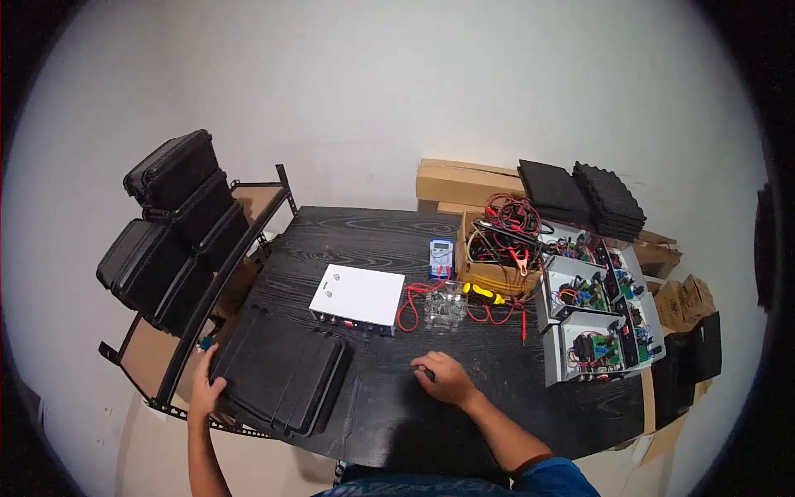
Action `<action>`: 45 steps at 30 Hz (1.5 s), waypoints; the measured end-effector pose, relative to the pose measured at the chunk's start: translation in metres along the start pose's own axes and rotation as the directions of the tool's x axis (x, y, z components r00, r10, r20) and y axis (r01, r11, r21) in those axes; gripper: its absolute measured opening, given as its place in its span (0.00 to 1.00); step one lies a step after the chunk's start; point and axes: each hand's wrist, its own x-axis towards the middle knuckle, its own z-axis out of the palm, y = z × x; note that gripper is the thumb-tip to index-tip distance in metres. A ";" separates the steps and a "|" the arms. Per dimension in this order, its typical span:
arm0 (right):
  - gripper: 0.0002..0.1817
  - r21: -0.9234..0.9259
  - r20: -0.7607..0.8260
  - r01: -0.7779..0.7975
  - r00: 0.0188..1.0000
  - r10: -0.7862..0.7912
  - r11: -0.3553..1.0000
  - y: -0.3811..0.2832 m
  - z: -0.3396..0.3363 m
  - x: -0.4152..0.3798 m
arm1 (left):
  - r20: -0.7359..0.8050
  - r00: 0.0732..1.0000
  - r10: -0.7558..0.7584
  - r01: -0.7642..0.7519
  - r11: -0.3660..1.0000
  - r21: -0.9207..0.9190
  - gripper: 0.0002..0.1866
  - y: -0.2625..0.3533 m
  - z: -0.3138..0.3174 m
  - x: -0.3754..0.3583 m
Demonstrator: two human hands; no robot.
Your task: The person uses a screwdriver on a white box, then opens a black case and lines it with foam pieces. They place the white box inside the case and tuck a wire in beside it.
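Note:
My left hand [204, 388] grips the left edge of a closed black hard case [281, 373] that lies flat on the near-left part of the dark wooden table [381, 240]. My right hand [445, 378] rests on the tabletop to the right of the case, fingers curled around something small and dark that I cannot make out. Just beyond the case lies a white metal box [358, 296] with knobs on its front edge. A blue multimeter [440, 258] with red leads [407, 308] and a small clear plastic container [445, 305] lie behind my right hand.
A metal rack [217, 273] on the left holds several black cases [170, 228]. A cardboard box of cables and clips [501, 244], a yellow-handled tool [484, 291], open grey electronics boxes [600, 319], black foam tiles [584, 195] and cartons fill the right side.

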 end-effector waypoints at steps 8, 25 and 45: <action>0.32 0.314 0.182 -0.109 0.982 0.053 0.943 -0.060 -0.015 -0.004 | 0.039 0.994 0.099 -0.098 0.995 -0.011 0.70 -0.005 0.021 -0.004; 0.42 0.075 -0.090 -0.422 0.900 0.427 0.904 -0.091 -0.120 -0.107 | 0.526 0.734 0.430 -0.456 0.886 -0.087 0.55 0.138 0.164 -0.042; 0.45 -0.444 0.331 -0.165 0.883 0.332 0.881 -0.118 -0.156 -0.104 | 0.509 0.460 0.727 -0.797 0.591 -0.124 0.40 0.151 0.241 -0.021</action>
